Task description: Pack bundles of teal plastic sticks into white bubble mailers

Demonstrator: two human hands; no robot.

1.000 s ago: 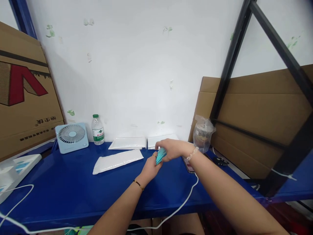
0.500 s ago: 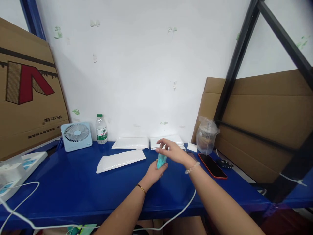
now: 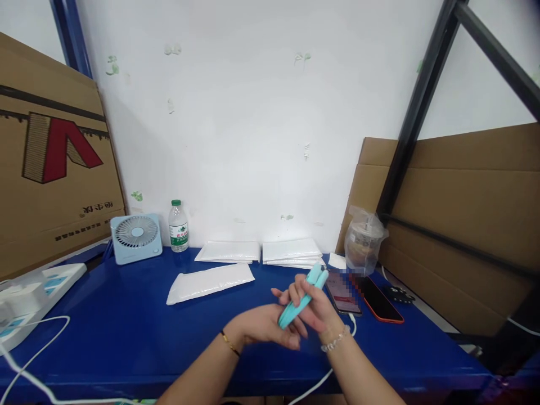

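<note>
One smooth, slender turquoise tool (image 3: 301,302), right hand (image 3: 316,309) clasping it, left hand (image 3: 265,325) loosely spread.

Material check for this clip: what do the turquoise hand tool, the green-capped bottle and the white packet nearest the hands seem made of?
Turquoise hand tool: probably smooth plastic, from its even colour; the small dark tip may be metal.
Green-capped bottle: clear, glossy plastic, judging by its see-through body.
White packet: likely plastic film, given its wrinkled sheen; coated paper is possible.
</note>
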